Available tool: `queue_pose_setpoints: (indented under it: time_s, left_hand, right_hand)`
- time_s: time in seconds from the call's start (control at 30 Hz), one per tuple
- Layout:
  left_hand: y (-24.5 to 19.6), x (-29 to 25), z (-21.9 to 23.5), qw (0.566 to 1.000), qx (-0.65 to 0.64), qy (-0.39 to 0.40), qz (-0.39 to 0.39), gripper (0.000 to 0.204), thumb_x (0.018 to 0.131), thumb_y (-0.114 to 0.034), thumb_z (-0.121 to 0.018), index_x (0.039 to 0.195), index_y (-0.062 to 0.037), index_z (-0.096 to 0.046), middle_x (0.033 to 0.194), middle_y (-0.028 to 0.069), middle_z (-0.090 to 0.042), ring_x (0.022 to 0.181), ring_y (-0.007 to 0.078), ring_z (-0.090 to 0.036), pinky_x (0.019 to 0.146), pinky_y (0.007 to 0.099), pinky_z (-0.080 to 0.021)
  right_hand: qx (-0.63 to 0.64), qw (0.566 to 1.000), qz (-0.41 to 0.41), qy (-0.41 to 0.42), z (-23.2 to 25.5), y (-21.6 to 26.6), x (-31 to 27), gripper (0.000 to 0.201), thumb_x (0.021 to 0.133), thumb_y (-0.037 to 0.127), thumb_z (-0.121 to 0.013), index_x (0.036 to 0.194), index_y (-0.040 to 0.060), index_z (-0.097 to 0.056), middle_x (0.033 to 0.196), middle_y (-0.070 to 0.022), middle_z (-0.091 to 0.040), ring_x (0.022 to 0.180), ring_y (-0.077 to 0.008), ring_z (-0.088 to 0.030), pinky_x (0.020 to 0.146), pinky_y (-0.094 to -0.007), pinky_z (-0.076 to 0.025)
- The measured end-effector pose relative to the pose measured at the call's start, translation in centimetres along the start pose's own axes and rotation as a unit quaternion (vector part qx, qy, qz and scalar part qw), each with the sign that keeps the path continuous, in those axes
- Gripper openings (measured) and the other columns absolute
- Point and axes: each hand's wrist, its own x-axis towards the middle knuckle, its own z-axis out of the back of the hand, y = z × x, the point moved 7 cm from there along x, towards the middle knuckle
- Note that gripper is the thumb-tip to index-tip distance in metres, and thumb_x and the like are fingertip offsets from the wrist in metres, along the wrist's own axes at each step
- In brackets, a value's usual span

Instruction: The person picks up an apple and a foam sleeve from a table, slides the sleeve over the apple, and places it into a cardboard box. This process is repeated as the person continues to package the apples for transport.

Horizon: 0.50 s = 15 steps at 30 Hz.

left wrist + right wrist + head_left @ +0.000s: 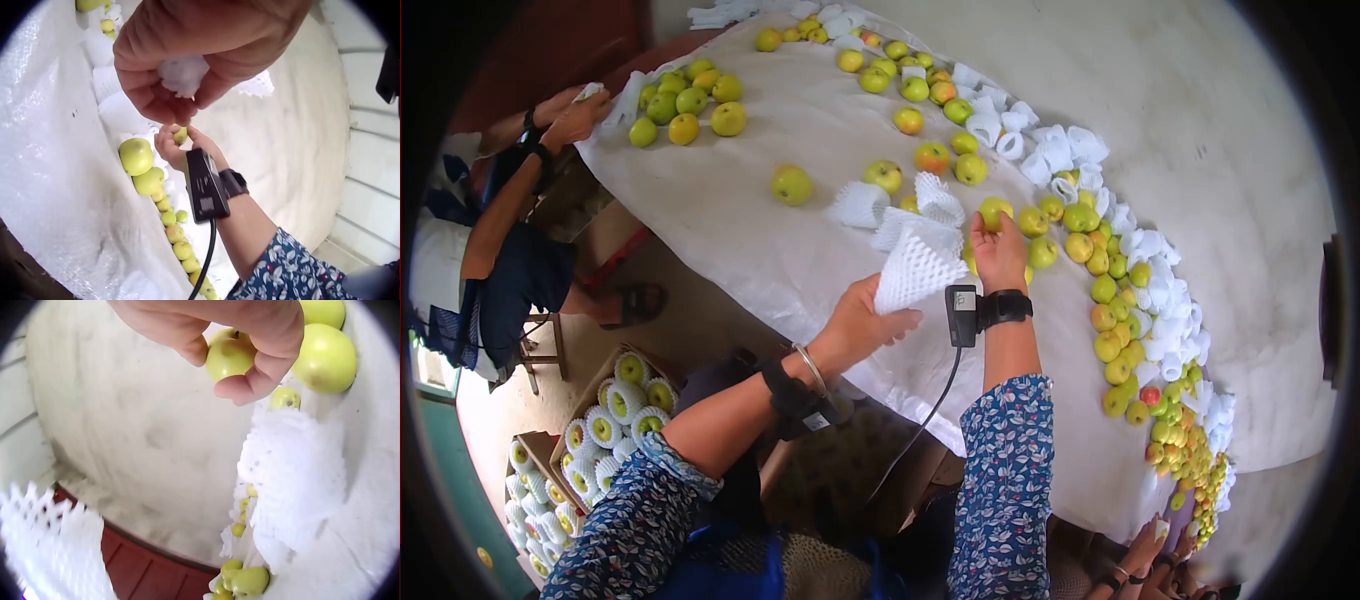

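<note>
Head view: your left hand [862,325] pinches a white foam net sleeve [915,268] by its near edge, fingers curled into it; the left wrist view confirms foam bunched between thumb and fingers [181,75]. Your right hand [998,255], just beyond the sleeve, closes thumb and fingers round a yellow-green apple [994,211]; the right wrist view shows that apple [230,356] gripped at the fingertips, lifted clear of the white sheet [730,220].

Progress, judged from the layout: the apple is not yet in the sleeve; the two are close but apart. Beyond and to the right of your right hand a long row of bare apples [1112,330] runs alongside loose foam sleeves [1055,150], so most fruit looks unwrapped. Below your left forearm, cardboard boxes [615,400] hold apples already netted, so some packing appears done. Much is left.

Also noted: another heap of apples [685,100] lies well to the left of your left hand, where a second person's hand [578,120] rests at the sheet's edge. More spare sleeves [920,205] lie just past the one you hold.

Hard to make out: whether the sleeve's mouth is opened out, since your hand covers it. Boxes are cut off at the frame's lower left. Foam at the lower left of the right wrist view is blurred.
</note>
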Motion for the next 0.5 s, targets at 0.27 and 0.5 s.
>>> queue_pose_setpoints:
  time_s: [0.27,0.5]
  left_hand:
    - [-0.5,0.3,-1.4,0.990,0.046,0.032,-0.133,0.039,0.073,-0.007,-0.069,0.110,-0.0012,-0.057,0.096,0.0014,-0.063,0.088,0.0069,-0.055,0.080,0.0248,-0.045]
    - [-0.2,-0.9,-2.6,0.931,0.353,0.058,-0.068,0.037,0.077,-0.010,-0.065,0.114,-0.0066,-0.058,0.099,0.0068,-0.065,0.086,0.0161,-0.059,0.084,0.0261,-0.045]
  right_hand:
    - [-0.132,0.986,0.087,0.059,-1.8,1.2,-8.2,0.030,0.090,0.012,-0.053,0.115,-0.0020,-0.045,0.111,-0.0145,-0.052,0.100,-0.0261,-0.054,0.085,-0.0350,-0.047]
    - [-0.286,0.929,0.148,0.182,1.5,2.9,-19.8,0.029,0.090,0.016,-0.055,0.116,0.0033,-0.050,0.124,-0.0137,-0.052,0.110,-0.0260,-0.052,0.094,-0.0364,-0.042]
